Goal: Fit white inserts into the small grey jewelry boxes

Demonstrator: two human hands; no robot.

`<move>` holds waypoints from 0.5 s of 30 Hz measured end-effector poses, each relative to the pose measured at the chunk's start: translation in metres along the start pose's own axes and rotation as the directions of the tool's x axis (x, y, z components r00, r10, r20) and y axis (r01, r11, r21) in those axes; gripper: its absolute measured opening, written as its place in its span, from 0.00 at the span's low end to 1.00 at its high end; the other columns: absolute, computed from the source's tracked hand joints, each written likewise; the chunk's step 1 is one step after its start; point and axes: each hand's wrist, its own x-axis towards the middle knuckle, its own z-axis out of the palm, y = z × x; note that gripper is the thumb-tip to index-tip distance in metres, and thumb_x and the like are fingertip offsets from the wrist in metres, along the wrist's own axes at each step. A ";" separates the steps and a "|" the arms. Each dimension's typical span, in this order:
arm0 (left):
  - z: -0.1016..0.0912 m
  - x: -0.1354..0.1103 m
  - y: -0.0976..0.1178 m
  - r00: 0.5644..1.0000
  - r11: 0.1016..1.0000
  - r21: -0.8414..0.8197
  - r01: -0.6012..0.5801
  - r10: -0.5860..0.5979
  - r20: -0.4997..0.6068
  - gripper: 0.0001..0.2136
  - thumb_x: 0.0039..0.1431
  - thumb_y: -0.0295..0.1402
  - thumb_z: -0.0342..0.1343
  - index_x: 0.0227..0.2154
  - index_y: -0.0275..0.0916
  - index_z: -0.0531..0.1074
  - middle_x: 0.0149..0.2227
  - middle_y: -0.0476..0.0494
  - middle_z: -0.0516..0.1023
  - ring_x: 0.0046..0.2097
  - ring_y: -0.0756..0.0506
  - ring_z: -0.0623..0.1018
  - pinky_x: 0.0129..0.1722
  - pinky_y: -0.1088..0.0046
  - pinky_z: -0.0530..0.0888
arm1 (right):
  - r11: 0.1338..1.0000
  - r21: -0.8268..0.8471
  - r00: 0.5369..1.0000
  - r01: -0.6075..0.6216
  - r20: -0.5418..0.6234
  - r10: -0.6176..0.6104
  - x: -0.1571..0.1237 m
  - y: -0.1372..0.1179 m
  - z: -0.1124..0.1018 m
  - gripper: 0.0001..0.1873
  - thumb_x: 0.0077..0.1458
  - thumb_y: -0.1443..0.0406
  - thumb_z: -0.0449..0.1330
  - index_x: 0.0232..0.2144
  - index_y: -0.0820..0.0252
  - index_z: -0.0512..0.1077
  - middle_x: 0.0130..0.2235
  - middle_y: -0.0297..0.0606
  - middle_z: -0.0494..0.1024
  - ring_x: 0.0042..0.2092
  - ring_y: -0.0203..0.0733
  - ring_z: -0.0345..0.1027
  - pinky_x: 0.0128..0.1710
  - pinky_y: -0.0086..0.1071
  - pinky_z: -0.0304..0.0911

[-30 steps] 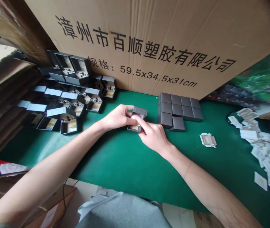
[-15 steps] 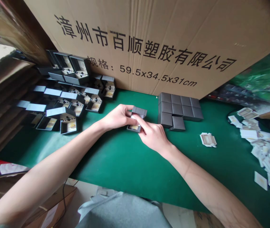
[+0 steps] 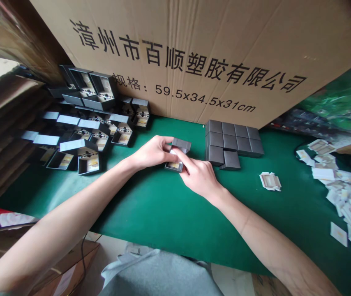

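Observation:
A small dark hinged gift box (image 3: 174,166) stands with its lid up on the green table, a pale yellowish piece showing in its base. My left hand (image 3: 153,153) is closed on the box from the left, its thumb over the opening. From the right, my right hand (image 3: 200,174) grips the same box, index finger reaching inside the lid and thumb at the front right corner. Both hands cover much of the inside. To the right, several closed dark boxes (image 3: 237,139) stand in a block. One white folded insert (image 3: 270,181) lies apart on the table.
Several open dark boxes (image 3: 89,160) crowd the table's left side, some stacked. A large cardboard carton (image 3: 178,61) walls off the back. White inserts (image 3: 348,193) are heaped at the right, near green plastic wrap (image 3: 342,98). The green table (image 3: 160,209) has its front edge by my lap.

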 end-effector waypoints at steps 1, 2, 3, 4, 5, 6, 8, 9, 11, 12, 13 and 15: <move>0.000 0.000 0.000 1.000 1.000 0.000 -0.001 0.001 0.001 0.10 0.48 0.29 0.65 0.34 0.34 0.73 0.28 0.51 0.78 0.28 0.52 0.76 0.27 0.81 0.71 | 1.000 0.000 1.000 -0.001 0.002 0.001 0.000 0.000 0.000 0.29 0.63 0.67 0.53 0.66 0.54 0.62 0.41 0.35 0.85 0.36 0.41 0.79 0.32 0.28 0.65; 0.000 0.000 0.000 1.000 1.000 0.000 -0.002 0.002 0.002 0.10 0.48 0.29 0.65 0.34 0.34 0.73 0.28 0.50 0.78 0.28 0.51 0.76 0.27 0.81 0.71 | 1.000 -0.001 1.000 -0.002 0.004 0.002 0.000 0.000 0.000 0.29 0.63 0.67 0.53 0.66 0.53 0.62 0.41 0.35 0.85 0.36 0.41 0.79 0.32 0.28 0.65; 0.000 0.000 -0.001 1.000 1.000 0.000 -0.002 0.002 0.002 0.10 0.48 0.29 0.65 0.34 0.34 0.73 0.28 0.50 0.78 0.28 0.51 0.76 0.27 0.80 0.71 | 1.000 -0.002 1.000 -0.003 0.006 0.003 0.000 0.000 0.000 0.30 0.62 0.67 0.53 0.66 0.53 0.62 0.41 0.35 0.85 0.36 0.41 0.79 0.32 0.28 0.65; 0.000 0.000 -0.001 1.000 1.000 0.000 -0.003 0.003 0.002 0.11 0.48 0.29 0.65 0.34 0.33 0.73 0.28 0.50 0.78 0.28 0.51 0.76 0.27 0.80 0.71 | 1.000 -0.004 1.000 -0.005 0.008 0.005 0.000 0.000 0.000 0.30 0.62 0.67 0.53 0.66 0.53 0.62 0.41 0.35 0.85 0.36 0.41 0.79 0.32 0.28 0.65; 0.000 0.000 -0.001 1.000 1.000 0.000 -0.005 0.005 0.000 0.11 0.48 0.29 0.65 0.35 0.33 0.74 0.28 0.50 0.78 0.28 0.51 0.77 0.27 0.80 0.71 | 1.000 -0.005 1.000 -0.007 0.009 0.007 0.000 0.000 0.000 0.30 0.62 0.67 0.53 0.66 0.53 0.62 0.40 0.35 0.85 0.36 0.41 0.79 0.32 0.28 0.65; 0.000 0.000 -0.001 1.000 1.000 0.001 -0.006 0.006 -0.002 0.11 0.47 0.29 0.65 0.35 0.33 0.74 0.28 0.50 0.79 0.28 0.51 0.77 0.27 0.80 0.71 | 1.000 -0.006 1.000 -0.008 0.009 0.008 0.000 0.000 0.000 0.30 0.62 0.67 0.53 0.66 0.53 0.62 0.40 0.35 0.85 0.36 0.41 0.79 0.32 0.28 0.65; 0.001 0.000 -0.001 1.000 1.000 0.003 -0.005 0.005 -0.002 0.11 0.48 0.29 0.65 0.35 0.33 0.74 0.28 0.50 0.79 0.28 0.51 0.77 0.28 0.80 0.71 | 1.000 -0.003 1.000 -0.008 0.006 0.008 0.000 -0.001 0.000 0.30 0.62 0.67 0.53 0.66 0.54 0.62 0.40 0.35 0.85 0.36 0.41 0.79 0.32 0.28 0.65; 0.001 0.000 -0.001 1.000 1.000 0.004 -0.004 0.004 -0.001 0.11 0.48 0.29 0.65 0.35 0.33 0.74 0.28 0.50 0.78 0.28 0.51 0.77 0.28 0.80 0.72 | 1.000 -0.001 1.000 -0.008 0.004 0.008 0.000 -0.001 0.000 0.30 0.62 0.67 0.53 0.66 0.54 0.62 0.40 0.35 0.85 0.36 0.41 0.79 0.32 0.28 0.65; 0.001 0.000 -0.001 1.000 1.000 0.005 -0.002 0.002 0.001 0.11 0.48 0.29 0.65 0.35 0.33 0.74 0.28 0.50 0.78 0.28 0.51 0.76 0.28 0.80 0.72 | 1.000 0.002 1.000 -0.009 0.004 0.009 0.000 -0.001 -0.001 0.30 0.62 0.67 0.53 0.66 0.54 0.62 0.41 0.35 0.85 0.36 0.41 0.79 0.32 0.28 0.65; 0.001 0.000 -0.001 1.000 1.000 0.005 -0.001 0.001 0.003 0.11 0.48 0.29 0.65 0.35 0.33 0.74 0.28 0.50 0.78 0.28 0.51 0.76 0.28 0.80 0.72 | 1.000 0.004 1.000 -0.009 0.005 0.009 0.000 -0.001 -0.001 0.30 0.63 0.67 0.53 0.66 0.55 0.62 0.41 0.35 0.85 0.36 0.41 0.79 0.32 0.28 0.65; 0.001 0.000 -0.001 1.000 1.000 0.005 0.000 0.000 0.005 0.10 0.48 0.29 0.65 0.35 0.33 0.74 0.28 0.50 0.78 0.29 0.51 0.76 0.28 0.80 0.72 | 1.000 0.004 1.000 -0.009 0.007 0.009 0.000 -0.001 -0.001 0.30 0.63 0.67 0.53 0.66 0.55 0.62 0.41 0.36 0.85 0.36 0.41 0.79 0.32 0.28 0.65; 0.001 0.000 -0.001 1.000 1.000 0.005 0.002 -0.002 0.008 0.10 0.48 0.29 0.64 0.35 0.33 0.74 0.28 0.50 0.79 0.29 0.52 0.76 0.28 0.81 0.72 | 1.000 0.004 1.000 -0.009 0.008 0.009 0.000 -0.001 -0.001 0.30 0.63 0.67 0.53 0.66 0.55 0.61 0.41 0.35 0.85 0.36 0.41 0.79 0.32 0.28 0.65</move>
